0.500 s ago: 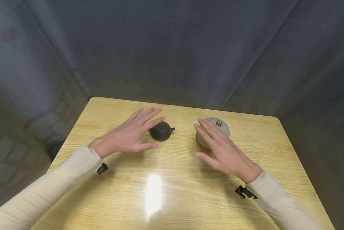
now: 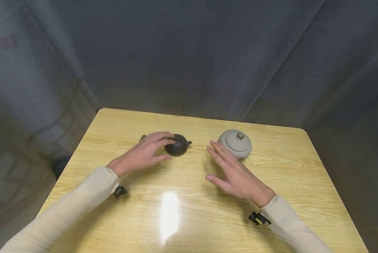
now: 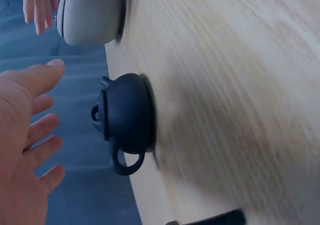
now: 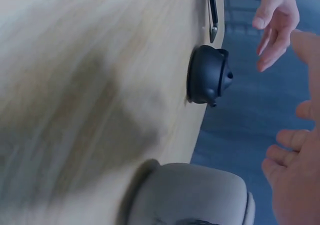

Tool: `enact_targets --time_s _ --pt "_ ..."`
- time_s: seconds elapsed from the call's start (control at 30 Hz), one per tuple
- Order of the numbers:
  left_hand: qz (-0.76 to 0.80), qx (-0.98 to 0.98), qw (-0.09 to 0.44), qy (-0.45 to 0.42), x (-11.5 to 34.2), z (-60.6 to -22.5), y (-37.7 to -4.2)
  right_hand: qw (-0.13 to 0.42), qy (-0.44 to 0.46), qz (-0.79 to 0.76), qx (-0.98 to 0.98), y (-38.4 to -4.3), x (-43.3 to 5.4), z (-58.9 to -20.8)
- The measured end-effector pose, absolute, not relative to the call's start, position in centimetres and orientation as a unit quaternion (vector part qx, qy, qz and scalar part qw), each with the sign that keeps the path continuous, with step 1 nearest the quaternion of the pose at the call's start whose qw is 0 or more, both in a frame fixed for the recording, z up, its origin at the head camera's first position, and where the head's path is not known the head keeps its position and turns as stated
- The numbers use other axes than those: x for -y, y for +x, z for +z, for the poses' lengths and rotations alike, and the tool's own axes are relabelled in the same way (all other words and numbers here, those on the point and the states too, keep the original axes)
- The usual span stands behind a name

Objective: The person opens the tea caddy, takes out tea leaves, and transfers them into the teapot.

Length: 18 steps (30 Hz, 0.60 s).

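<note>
A small dark teapot [image 2: 176, 149] stands on the table, its spout to the right and its looped handle [image 3: 129, 166] visible in the left wrist view. Over its left side hovers my left hand [image 2: 146, 151], fingers loosely bent and apart from it in the wrist views. To the right sits a round grey lidded jar [image 2: 234, 142] with a dark ring mark on its lid. My right hand [image 2: 238, 175] hangs in front of the jar, fingers extended and thumb spread, holding nothing. The jar's lower left is partly hidden by those fingers.
A slim dark object [image 4: 213, 15] lies left of the teapot, mostly hidden behind the left hand in the head view. The light wooden table [image 2: 189, 182] backs onto a dark grey curtain [image 2: 189, 63].
My left hand has dropped and its fingers have bent, baring the slim dark object's tip. The right hand has shifted left and toward me, uncovering more of the jar. Teapot and jar stay put.
</note>
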<state>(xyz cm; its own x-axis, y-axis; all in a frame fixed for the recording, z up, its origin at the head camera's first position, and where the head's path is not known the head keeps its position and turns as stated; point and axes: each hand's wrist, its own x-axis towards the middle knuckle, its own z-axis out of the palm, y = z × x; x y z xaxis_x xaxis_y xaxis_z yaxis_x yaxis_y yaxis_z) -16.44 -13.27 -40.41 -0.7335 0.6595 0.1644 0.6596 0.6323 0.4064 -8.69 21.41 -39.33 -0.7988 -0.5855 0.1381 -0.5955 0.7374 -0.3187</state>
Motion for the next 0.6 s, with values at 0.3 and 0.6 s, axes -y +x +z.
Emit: enact_targets --time_s 0.3,0.6 --pt "-0.3 0.904 0.023 -0.305 12.5 -42.4 -16.8 -0.006 0.281 0.245 0.928 -8.8 -20.6 -41.3" --pt "-0.365 0.895 0.056 -0.249 11.8 -44.0 -16.9 -0.033 0.231 0.326 0.916 -10.0 -18.5 -43.1"
